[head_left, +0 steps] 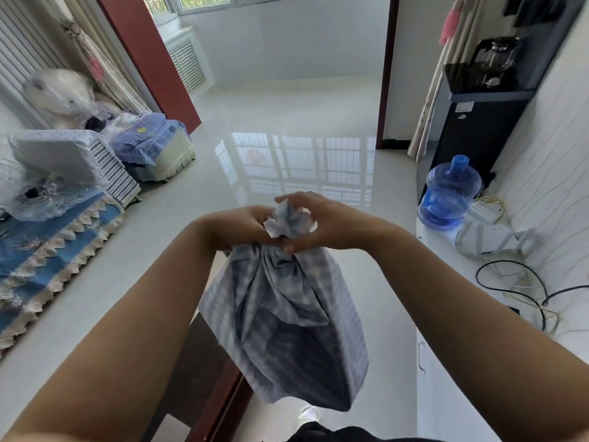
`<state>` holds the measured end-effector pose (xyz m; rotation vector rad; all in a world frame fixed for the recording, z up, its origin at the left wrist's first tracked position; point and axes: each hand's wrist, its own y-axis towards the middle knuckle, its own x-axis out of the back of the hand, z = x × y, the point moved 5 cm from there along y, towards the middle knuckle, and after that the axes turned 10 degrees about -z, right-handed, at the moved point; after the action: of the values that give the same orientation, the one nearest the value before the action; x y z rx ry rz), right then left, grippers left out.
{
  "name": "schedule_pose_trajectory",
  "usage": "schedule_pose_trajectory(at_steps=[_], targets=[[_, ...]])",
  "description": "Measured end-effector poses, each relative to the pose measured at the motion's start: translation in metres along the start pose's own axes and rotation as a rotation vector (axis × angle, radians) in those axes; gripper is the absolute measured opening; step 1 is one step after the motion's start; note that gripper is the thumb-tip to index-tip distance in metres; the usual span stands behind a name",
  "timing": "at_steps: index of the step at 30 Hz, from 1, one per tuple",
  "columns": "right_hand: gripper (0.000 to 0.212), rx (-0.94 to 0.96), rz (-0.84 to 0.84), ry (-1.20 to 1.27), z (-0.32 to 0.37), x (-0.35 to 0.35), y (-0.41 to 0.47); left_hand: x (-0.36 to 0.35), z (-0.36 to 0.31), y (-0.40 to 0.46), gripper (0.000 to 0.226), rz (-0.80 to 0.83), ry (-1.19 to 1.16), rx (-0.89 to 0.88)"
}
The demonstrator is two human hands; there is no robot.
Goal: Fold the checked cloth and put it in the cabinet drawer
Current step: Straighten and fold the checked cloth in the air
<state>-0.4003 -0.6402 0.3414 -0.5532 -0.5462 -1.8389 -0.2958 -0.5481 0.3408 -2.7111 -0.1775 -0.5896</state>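
The checked cloth [287, 317], pale blue and white, hangs in the air in front of me, bunched at its top and drooping in loose folds. My left hand [237, 226] grips the bunched top from the left. My right hand [322, 223] pinches the same gathered top from the right, fingers curled over it. Both hands touch each other around the cloth. A white cabinet [446, 362] runs along the right side; a handle on its front [421, 357] shows, and the front is closed.
A blue water jug [449, 194], a white device and loose cables [516, 282] lie on the cabinet top. A black water dispenser [471, 122] stands behind. A covered sofa [47, 250] is at left. A dark table edge [204, 371] sits below my arms. Glossy floor ahead.
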Motion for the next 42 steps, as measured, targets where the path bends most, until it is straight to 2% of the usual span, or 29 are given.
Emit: schedule_pose_trajectory(at_steps=[3, 8, 10, 13, 15, 17, 19, 22, 23, 25, 26, 29, 32, 35, 37, 39, 42], targets=[[0.089, -0.036, 0.01, -0.164, -0.001, -0.002, 0.001, -0.003, 0.001, 0.003, 0.015, 0.017, 0.108, -0.03], [0.083, -0.159, -0.099, -0.129, -0.014, -0.01, -0.002, 0.013, 0.008, 0.001, 0.028, -0.074, -0.169, -0.022], [0.069, -0.203, -0.154, -0.099, -0.021, -0.017, -0.003, 0.016, 0.014, 0.002, 0.047, -0.076, -0.178, -0.03], [0.043, -0.223, -0.186, 0.098, -0.028, -0.022, -0.005, 0.015, 0.021, 0.004, 0.08, -0.071, -0.159, -0.04], [0.022, -0.219, -0.176, 0.357, -0.031, -0.019, -0.007, 0.016, 0.024, 0.006, 0.093, -0.085, -0.122, -0.031], [0.016, -0.256, -0.171, 0.591, -0.036, -0.016, -0.009, 0.013, 0.025, 0.007, 0.099, -0.068, -0.066, -0.022], [0.025, -0.266, -0.161, 0.595, -0.037, -0.015, -0.009, 0.009, 0.025, 0.008, 0.097, -0.061, -0.036, -0.029], [0.033, -0.249, -0.132, 0.464, -0.031, -0.018, -0.009, 0.004, 0.022, 0.009, 0.09, -0.036, 0.01, -0.045], [0.033, -0.242, -0.167, 0.417, -0.031, -0.017, -0.007, 0.003, 0.021, 0.009, 0.089, -0.028, 0.012, -0.053], [0.04, -0.238, -0.358, 0.326, -0.039, -0.011, -0.002, 0.0, 0.018, 0.008, 0.077, -0.003, -0.006, -0.068], [0.037, -0.241, -0.442, 0.302, -0.043, -0.006, 0.0, -0.002, 0.015, 0.006, 0.067, 0.015, -0.016, -0.079], [0.008, -0.193, -0.571, 0.332, -0.043, 0.01, 0.005, -0.003, 0.012, 0.005, 0.043, 0.002, -0.035, -0.117], [0.021, -0.149, -0.558, 0.253, -0.041, 0.022, 0.011, 0.005, 0.026, 0.011, 0.022, -0.114, -0.064, -0.096], [0.014, -0.128, -0.45, 0.092, -0.041, 0.021, 0.016, 0.004, 0.041, 0.017, 0.016, -0.162, -0.084, -0.039], [0.023, -0.171, -0.416, 0.112, -0.049, 0.019, 0.016, 0.003, 0.046, 0.02, 0.017, -0.174, -0.119, -0.017], [0.035, -0.222, -0.461, 0.16, -0.057, 0.022, 0.013, 0.003, 0.05, 0.022, 0.019, -0.193, -0.173, 0.019], [0.036, -0.261, -0.486, 0.235, -0.061, 0.023, 0.009, 0.008, 0.051, 0.026, 0.014, -0.253, -0.213, 0.047]])
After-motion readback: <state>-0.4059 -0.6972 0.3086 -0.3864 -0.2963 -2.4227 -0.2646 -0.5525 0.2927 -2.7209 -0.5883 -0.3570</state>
